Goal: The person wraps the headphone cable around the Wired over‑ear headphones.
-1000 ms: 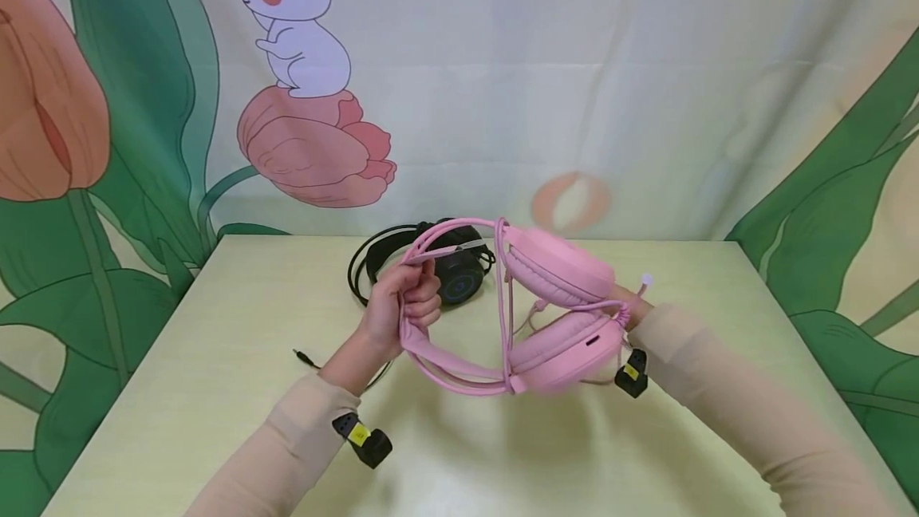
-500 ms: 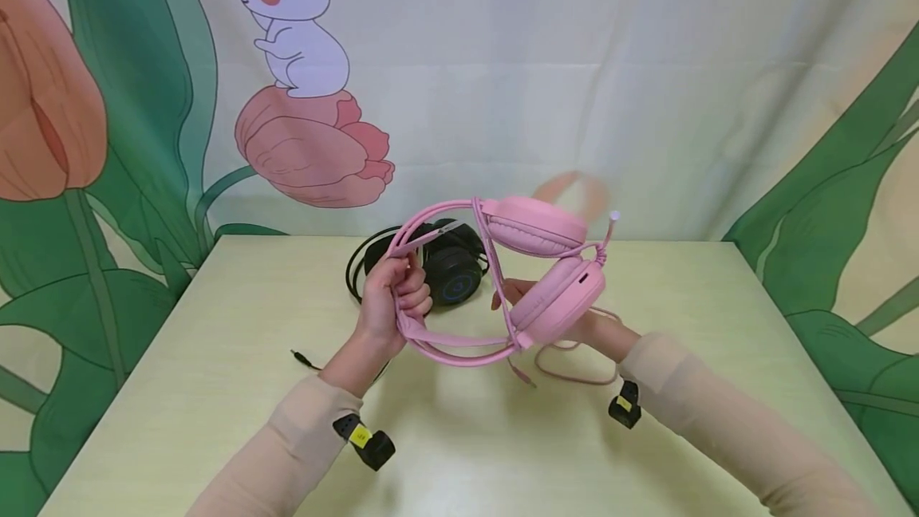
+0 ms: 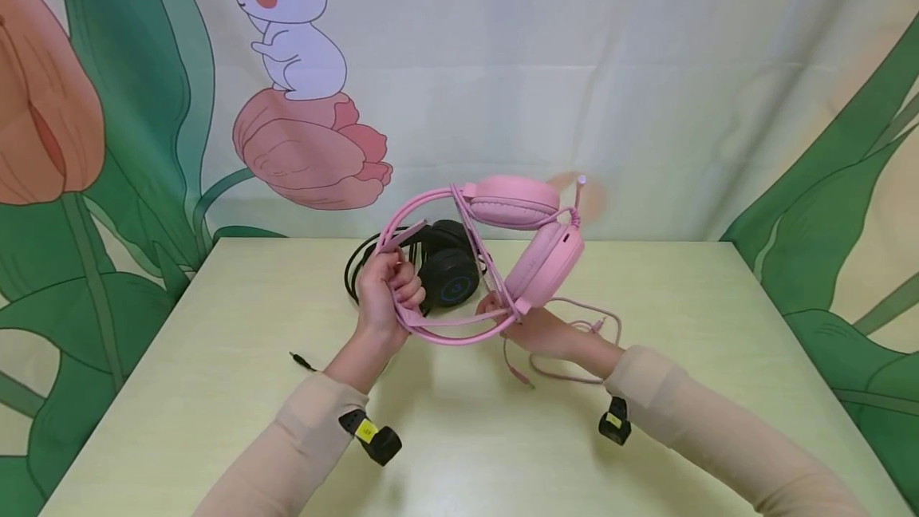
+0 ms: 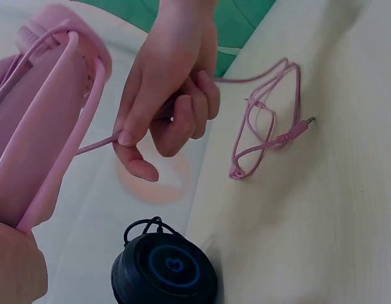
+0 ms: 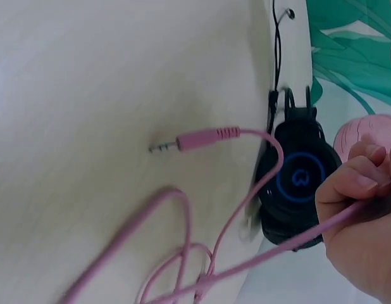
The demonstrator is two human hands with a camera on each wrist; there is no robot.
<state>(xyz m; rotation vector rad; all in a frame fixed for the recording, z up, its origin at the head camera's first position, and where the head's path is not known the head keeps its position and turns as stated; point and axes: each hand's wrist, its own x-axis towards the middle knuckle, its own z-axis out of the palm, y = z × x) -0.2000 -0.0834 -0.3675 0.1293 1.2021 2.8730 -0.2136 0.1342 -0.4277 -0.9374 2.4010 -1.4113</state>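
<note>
A pink headset (image 3: 517, 238) hangs in the air over the table. My left hand (image 3: 391, 290) grips its headband on the left side; that hand's edge shows in the left wrist view (image 4: 15, 266) beside the pink headband (image 4: 50, 126). Just under the lower earcup my right hand (image 3: 534, 332) pinches the thin pink cable (image 3: 577, 317) between thumb and fingers (image 4: 135, 136). The rest of the cable (image 4: 265, 126) lies looped on the table, ending in a pink plug (image 5: 195, 140). The right wrist view shows my fingertips (image 5: 357, 190) on the taut cable.
A black headset (image 3: 445, 270) with a blue-ringed earcup (image 5: 297, 183) lies on the pale green table (image 3: 215, 389) behind the pink one. Its black plug (image 3: 305, 360) rests to the left. A printed cloth backdrop (image 3: 646, 86) stands at the table's far edge.
The pink headset has risen and moved left and back, its earcups tipping upward. My right hand came from behind the earcups to below them and now pinches the cable.
</note>
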